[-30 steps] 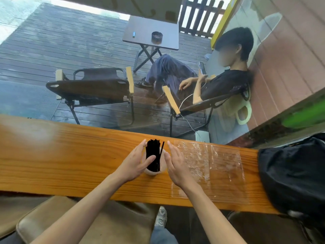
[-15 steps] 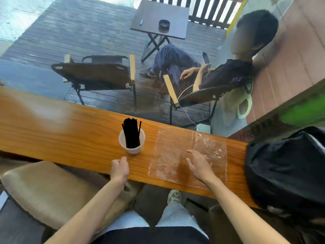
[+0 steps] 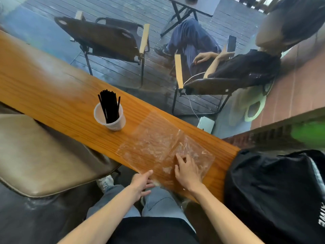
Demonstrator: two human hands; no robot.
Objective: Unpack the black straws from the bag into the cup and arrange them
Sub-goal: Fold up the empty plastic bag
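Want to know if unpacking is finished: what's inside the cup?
Black straws stand bundled in the cup, a few leaning apart. Their lower ends and the cup's bottom are hidden.

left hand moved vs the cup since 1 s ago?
Yes. The left hand has left the cup and pulled back to the counter's near edge, by the bag.

Café terrace: wooden counter [image 3: 52,81] at window, folding chairs [image 3: 112,37], decking [image 3: 123,7], patron outside [image 3: 246,67].
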